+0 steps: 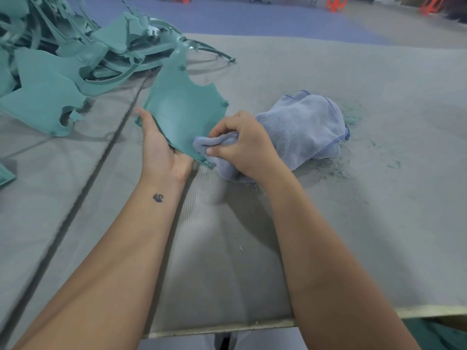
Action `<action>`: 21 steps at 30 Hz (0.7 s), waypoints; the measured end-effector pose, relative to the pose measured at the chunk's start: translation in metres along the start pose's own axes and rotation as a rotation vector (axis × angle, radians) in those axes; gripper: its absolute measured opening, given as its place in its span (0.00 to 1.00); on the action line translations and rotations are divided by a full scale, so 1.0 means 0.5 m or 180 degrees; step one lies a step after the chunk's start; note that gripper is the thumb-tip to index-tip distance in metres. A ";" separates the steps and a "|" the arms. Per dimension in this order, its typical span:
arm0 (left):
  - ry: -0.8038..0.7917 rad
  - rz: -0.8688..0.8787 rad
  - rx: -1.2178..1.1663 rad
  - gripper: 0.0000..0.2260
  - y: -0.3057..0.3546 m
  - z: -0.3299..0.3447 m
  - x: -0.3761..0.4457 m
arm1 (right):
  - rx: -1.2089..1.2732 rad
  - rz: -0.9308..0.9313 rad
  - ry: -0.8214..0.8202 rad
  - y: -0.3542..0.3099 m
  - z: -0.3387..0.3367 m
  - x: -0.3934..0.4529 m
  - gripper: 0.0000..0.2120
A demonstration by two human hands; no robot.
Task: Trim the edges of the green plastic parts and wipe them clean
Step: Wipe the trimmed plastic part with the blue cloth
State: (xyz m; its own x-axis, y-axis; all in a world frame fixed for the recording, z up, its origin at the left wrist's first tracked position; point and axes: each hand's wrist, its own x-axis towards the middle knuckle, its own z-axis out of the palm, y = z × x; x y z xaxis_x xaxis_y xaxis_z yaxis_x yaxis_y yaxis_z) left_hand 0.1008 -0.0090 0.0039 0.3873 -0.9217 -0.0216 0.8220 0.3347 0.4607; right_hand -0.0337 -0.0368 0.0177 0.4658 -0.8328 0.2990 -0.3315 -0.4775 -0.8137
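Two bare forearms are reaching over the worktop (379, 223), the left hand (161, 147) cradling the green plastic part (182, 107) open-palmed while the right hand (242, 145) is pinching the blue cloth (303, 127) against its lower edge; a hard wipe could be pushing the loosely supported part off the palm.

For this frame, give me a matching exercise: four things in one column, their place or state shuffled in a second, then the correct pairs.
Things:
1. green plastic part
2. blue cloth
3. pile of green parts
4. green shavings

Places or states:
A. heaped at the far left of the table
B. scattered on the table around the cloth
C. propped up on the left hand, tilted
D. bunched in the right hand, one end pressed to the part's near edge

Pairs: 1-C, 2-D, 3-A, 4-B
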 end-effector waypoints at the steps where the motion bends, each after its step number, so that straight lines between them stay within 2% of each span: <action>1: -0.0057 -0.0067 -0.0010 0.33 -0.002 0.001 -0.001 | 0.0077 0.0023 0.0101 0.001 0.002 0.002 0.09; 3: -0.0070 -0.0158 -0.0014 0.32 -0.006 0.004 0.000 | 0.0322 0.0080 0.0453 0.002 0.008 0.005 0.12; 6: -0.0022 -0.0240 0.0027 0.30 -0.011 0.010 -0.002 | 0.0523 0.0152 0.1135 0.003 0.015 0.010 0.11; 10: 0.0124 -0.0119 -0.0080 0.27 -0.008 0.012 -0.003 | 0.0944 0.0487 0.1815 0.012 0.010 0.025 0.13; 12: 0.0135 -0.0101 -0.0033 0.21 -0.004 0.013 -0.006 | 0.1425 0.0805 0.2048 0.013 0.008 0.028 0.14; 14: 0.0100 -0.0160 0.0151 0.15 -0.005 0.014 -0.012 | 0.2294 0.1071 0.2181 0.015 0.000 0.031 0.14; 17: 0.0134 -0.0141 0.0286 0.12 -0.005 0.013 -0.019 | 0.3356 0.1454 0.1919 0.005 -0.026 0.032 0.15; 19: 0.0088 -0.0246 0.0297 0.15 -0.003 0.015 -0.023 | 0.3590 0.1660 0.1332 -0.010 -0.025 0.031 0.13; 21: 0.0059 -0.0387 0.0516 0.11 -0.010 0.025 -0.031 | 0.3799 0.1612 0.0798 -0.023 -0.008 0.029 0.10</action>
State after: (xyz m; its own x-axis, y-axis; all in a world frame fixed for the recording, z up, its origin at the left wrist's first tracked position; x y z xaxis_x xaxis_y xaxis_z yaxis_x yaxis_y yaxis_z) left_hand 0.0855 0.0011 0.0131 0.2981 -0.9491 -0.1013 0.7859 0.1839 0.5904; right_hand -0.0263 -0.0445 0.0332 0.2986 -0.9357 -0.1879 0.5594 0.3311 -0.7599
